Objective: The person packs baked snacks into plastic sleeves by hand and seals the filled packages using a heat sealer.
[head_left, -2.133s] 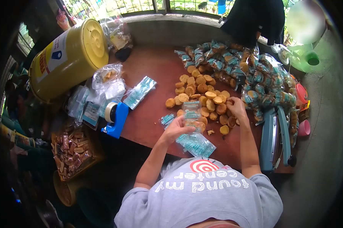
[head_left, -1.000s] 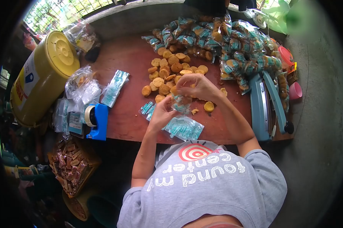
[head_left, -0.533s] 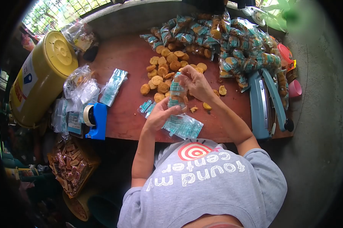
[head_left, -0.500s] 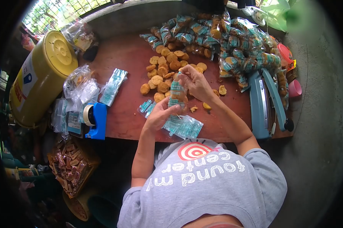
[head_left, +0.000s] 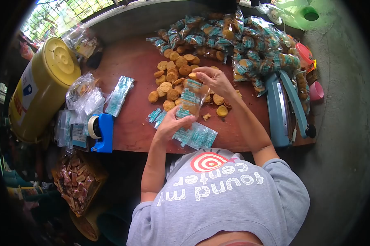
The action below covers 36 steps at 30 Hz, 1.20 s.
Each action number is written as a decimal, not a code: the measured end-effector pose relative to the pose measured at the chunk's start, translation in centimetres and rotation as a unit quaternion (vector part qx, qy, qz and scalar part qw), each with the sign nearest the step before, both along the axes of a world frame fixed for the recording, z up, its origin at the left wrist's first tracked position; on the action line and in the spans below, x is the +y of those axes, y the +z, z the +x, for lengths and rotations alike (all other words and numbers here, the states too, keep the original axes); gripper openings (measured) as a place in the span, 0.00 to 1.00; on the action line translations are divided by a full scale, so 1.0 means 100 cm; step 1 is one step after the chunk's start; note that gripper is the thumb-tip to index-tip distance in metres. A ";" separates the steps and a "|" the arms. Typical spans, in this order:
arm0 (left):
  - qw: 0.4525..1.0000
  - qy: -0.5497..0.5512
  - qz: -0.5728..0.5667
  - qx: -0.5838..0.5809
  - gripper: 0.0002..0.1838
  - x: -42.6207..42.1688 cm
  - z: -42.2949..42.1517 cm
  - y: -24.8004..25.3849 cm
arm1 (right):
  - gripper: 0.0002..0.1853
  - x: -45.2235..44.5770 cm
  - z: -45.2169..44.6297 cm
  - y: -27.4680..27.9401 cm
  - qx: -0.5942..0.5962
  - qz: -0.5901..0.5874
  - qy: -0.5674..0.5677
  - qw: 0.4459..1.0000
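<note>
Nearest is the grey shirt [head_left: 230, 197] of the person, at the edge of the red table [head_left: 129, 141]. Just beyond it, flat printed wrappers [head_left: 199, 136] lie beneath the left hand [head_left: 171, 124], whose thumb and fingers grip the lower part of a clear printed bag [head_left: 190, 98] with biscuits inside, held above the table. The right hand [head_left: 217, 82] is at the bag's upper end, pinching a round biscuit [head_left: 192, 76]; whether its fingers also touch the plastic is hard to make out. To the right stands a blue-grey sealer [head_left: 277, 117], to the left a blue tape dispenser [head_left: 106, 133]. Loose biscuits [head_left: 165, 86] spread behind the bag, and farther back filled packets [head_left: 250, 43] lie heaped.
</note>
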<state>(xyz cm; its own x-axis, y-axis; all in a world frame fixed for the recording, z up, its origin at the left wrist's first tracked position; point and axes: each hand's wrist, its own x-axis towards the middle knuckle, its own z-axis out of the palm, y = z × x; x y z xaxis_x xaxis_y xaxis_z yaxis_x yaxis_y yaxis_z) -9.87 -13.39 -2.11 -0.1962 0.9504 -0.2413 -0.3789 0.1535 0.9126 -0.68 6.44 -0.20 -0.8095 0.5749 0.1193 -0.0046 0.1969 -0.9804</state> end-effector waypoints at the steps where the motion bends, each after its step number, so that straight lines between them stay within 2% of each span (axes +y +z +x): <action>1: 1.000 -0.002 0.001 0.001 0.22 0.000 0.000 -0.001 | 0.15 0.004 0.005 -0.002 0.001 0.001 -0.002 1.000; 2: 1.000 0.010 0.011 -0.010 0.23 -0.001 -0.001 -0.002 | 0.16 0.009 0.010 -0.002 -0.143 0.152 -0.038 0.977; 3: 0.999 0.021 0.020 -0.022 0.24 -0.001 -0.002 -0.003 | 0.17 0.011 0.014 0.000 -0.281 0.296 -0.073 0.910; 4: 0.999 0.021 0.020 -0.022 0.24 -0.001 -0.002 -0.003 | 0.21 0.011 0.016 -0.015 -0.269 0.335 -0.074 0.900; 5: 0.999 0.036 0.028 -0.019 0.25 -0.001 -0.001 -0.003 | 0.21 0.011 0.018 -0.028 -0.270 0.334 -0.074 0.900; 7: 0.998 0.051 0.038 -0.018 0.26 0.000 -0.001 -0.004 | 0.25 0.005 0.021 -0.037 -0.196 0.362 -0.093 0.907; 9: 0.998 0.055 0.034 -0.012 0.28 0.001 -0.002 -0.007 | 0.26 0.002 0.023 -0.039 -0.188 0.350 -0.086 0.914; 11: 0.998 0.057 0.028 -0.009 0.31 0.002 -0.003 -0.012 | 0.28 -0.004 0.025 -0.038 -0.168 0.249 -0.078 0.951; 15: 0.997 0.065 -0.002 0.038 0.39 0.003 -0.002 -0.015 | 0.24 -0.007 0.027 -0.040 -0.168 0.254 -0.085 0.949; 17: 0.996 0.052 -0.010 0.070 0.42 0.003 -0.002 -0.014 | 0.15 0.001 0.023 -0.045 -0.015 0.132 -0.100 0.986; 18: 0.994 0.039 -0.021 0.101 0.44 0.002 -0.001 -0.014 | 0.15 0.004 0.021 -0.036 -0.015 0.132 -0.099 0.986; 20: 0.990 0.043 0.000 0.134 0.45 0.003 0.001 -0.025 | 0.08 0.009 0.020 -0.008 0.068 -0.037 -0.103 0.992; 21: 0.984 0.046 0.021 0.168 0.47 0.005 0.003 -0.026 | 0.08 0.011 0.019 -0.002 0.068 -0.037 -0.104 0.992; 22: 0.984 0.044 0.021 0.169 0.47 0.006 0.004 -0.026 | 0.08 0.012 0.018 0.003 0.059 -0.042 -0.056 0.996; 23: 0.980 0.048 0.036 0.187 0.43 0.007 0.006 -0.024 | 0.08 0.012 0.018 0.005 0.051 -0.047 -0.008 0.998; 24: 0.976 0.054 0.050 0.205 0.38 0.008 0.008 -0.022 | 0.07 0.009 0.015 0.006 0.069 -0.014 0.040 0.997; 25: 0.976 0.054 0.051 0.205 0.38 0.009 0.009 -0.022 | 0.07 0.006 0.016 0.007 0.069 -0.014 0.040 0.997; 27: 0.983 0.045 0.059 0.166 0.36 0.011 0.009 -0.021 | 0.08 0.001 0.016 0.009 -0.066 0.065 0.115 0.989; 28: 0.983 0.046 0.060 0.166 0.36 0.011 0.008 -0.019 | 0.10 -0.001 0.014 0.003 -0.074 0.074 0.127 0.986; 29: 0.985 0.033 0.032 0.165 0.32 0.011 0.007 -0.016 | 0.10 -0.001 0.011 -0.005 -0.073 0.074 0.128 0.986; 31: 0.986 0.020 0.003 0.164 0.29 0.010 0.006 -0.015 | 0.13 -0.004 0.006 -0.006 -0.084 -0.017 0.176 0.981; 32: 0.998 0.022 0.000 0.058 0.29 0.010 0.004 -0.017 | 0.17 -0.009 0.008 -0.006 -0.035 0.028 0.157 0.987; 33: 0.999 0.022 -0.003 -0.049 0.29 0.010 0.004 -0.017 | 0.17 -0.012 0.007 -0.007 -0.034 0.028 0.156 0.987; 35: 0.998 0.024 -0.010 -0.066 0.26 0.010 0.008 -0.014 | 0.14 -0.016 0.005 -0.012 0.031 0.291 0.122 0.948; 36: 0.996 0.027 -0.015 -0.082 0.24 0.010 0.009 -0.012 | 0.12 -0.017 0.004 -0.016 0.027 0.320 0.112 0.940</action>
